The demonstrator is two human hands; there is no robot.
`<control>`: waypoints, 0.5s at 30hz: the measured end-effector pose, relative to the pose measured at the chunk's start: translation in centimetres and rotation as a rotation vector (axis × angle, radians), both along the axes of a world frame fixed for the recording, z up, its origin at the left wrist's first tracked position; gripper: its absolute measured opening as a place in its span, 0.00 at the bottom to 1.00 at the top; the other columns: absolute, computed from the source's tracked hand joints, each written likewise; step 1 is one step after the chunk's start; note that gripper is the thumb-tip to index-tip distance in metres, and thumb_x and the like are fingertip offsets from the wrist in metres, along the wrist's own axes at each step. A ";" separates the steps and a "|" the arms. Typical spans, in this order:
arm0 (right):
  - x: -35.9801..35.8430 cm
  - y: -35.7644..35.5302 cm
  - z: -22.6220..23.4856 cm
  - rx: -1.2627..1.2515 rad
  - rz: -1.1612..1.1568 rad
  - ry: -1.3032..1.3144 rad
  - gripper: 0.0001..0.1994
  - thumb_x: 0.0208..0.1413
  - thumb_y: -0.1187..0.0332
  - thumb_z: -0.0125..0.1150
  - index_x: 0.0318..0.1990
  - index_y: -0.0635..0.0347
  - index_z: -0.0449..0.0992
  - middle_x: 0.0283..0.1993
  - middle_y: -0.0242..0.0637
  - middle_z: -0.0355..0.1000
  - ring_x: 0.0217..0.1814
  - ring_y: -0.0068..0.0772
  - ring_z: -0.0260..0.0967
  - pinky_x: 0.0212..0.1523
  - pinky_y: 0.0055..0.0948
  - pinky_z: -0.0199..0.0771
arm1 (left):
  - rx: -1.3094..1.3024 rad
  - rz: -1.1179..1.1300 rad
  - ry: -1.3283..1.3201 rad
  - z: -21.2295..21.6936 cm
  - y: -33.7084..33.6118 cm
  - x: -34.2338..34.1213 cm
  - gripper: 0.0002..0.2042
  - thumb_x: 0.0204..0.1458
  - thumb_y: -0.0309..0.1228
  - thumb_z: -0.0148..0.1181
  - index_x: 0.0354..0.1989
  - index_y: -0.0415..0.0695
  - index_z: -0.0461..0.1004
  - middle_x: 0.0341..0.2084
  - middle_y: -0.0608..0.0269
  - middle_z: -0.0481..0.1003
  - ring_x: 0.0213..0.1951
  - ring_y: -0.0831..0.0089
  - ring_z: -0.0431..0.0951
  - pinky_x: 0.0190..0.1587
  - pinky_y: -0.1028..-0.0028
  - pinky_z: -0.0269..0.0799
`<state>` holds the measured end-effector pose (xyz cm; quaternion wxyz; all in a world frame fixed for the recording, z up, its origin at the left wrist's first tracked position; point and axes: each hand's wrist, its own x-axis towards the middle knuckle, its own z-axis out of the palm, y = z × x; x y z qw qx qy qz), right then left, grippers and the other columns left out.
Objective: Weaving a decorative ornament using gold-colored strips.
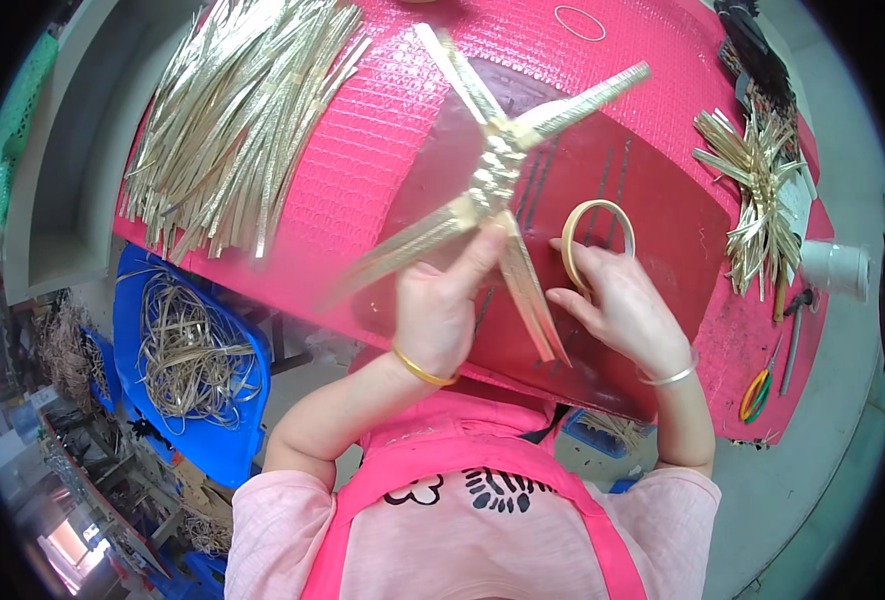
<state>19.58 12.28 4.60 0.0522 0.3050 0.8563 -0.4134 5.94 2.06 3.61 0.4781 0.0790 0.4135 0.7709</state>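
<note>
My left hand (434, 312) is closed on a woven piece of gold strips (495, 175), gripping it near its lower end between thumb and fingers. Loose strip ends fan out from the tight woven middle in four directions, and some are blurred. A roll of tape (569, 245), narrow and tan-ringed, hangs on the fingers of my right hand (630, 308), which are curled through and around it. Both hands are over a dark red mat (677, 215); the right one is to the right of the woven piece, apart from it.
A pink-covered table (337, 190) bears a big heap of gold strips (237, 120) at the left. On the right are a tied strip bundle (759, 195), a white roll (834, 270), a hammer (796, 335) and scissors (757, 395). Tangled strips lie in a blue chair (232, 420).
</note>
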 end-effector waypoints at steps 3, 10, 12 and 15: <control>1.2 0.8 1.6 0.601 -0.110 0.183 0.16 0.39 0.67 0.56 0.37 0.68 0.67 0.34 0.40 0.67 0.40 0.40 0.61 0.40 0.31 0.59 | 0.007 -0.050 0.107 0.3 1.7 2.2 0.08 0.47 0.25 0.51 0.35 0.40 0.69 0.28 0.68 0.71 0.30 0.81 0.69 0.34 0.81 0.64; 11.4 8.9 2.3 -0.167 -0.899 0.773 0.09 0.51 0.69 0.49 0.38 0.63 0.67 0.31 0.33 0.68 0.30 0.20 0.65 0.30 0.17 0.66 | 0.157 -0.454 0.946 -0.9 5.0 5.0 0.09 0.35 0.30 0.56 0.26 0.40 0.71 0.23 0.55 0.70 0.31 0.59 0.70 0.35 0.67 0.65; 17.1 15.1 2.2 -0.160 -0.923 0.671 0.10 0.51 0.65 0.49 0.37 0.61 0.68 0.30 0.30 0.68 0.29 0.19 0.65 0.30 0.16 0.64 | 0.103 -0.151 1.427 -1.3 4.7 -0.6 0.05 0.36 0.27 0.52 0.23 0.42 0.70 0.19 0.56 0.69 0.26 0.61 0.69 0.31 0.66 0.64; 23.8 20.8 1.8 0.001 -0.960 0.280 0.17 0.52 0.59 0.46 0.45 0.61 0.66 0.36 0.36 0.67 0.37 0.21 0.64 0.39 0.21 0.62 | -0.509 0.142 1.911 -4.3 3.8 -11.0 0.07 0.38 0.26 0.53 0.28 0.41 0.70 0.25 0.55 0.70 0.30 0.62 0.69 0.35 0.67 0.64</control>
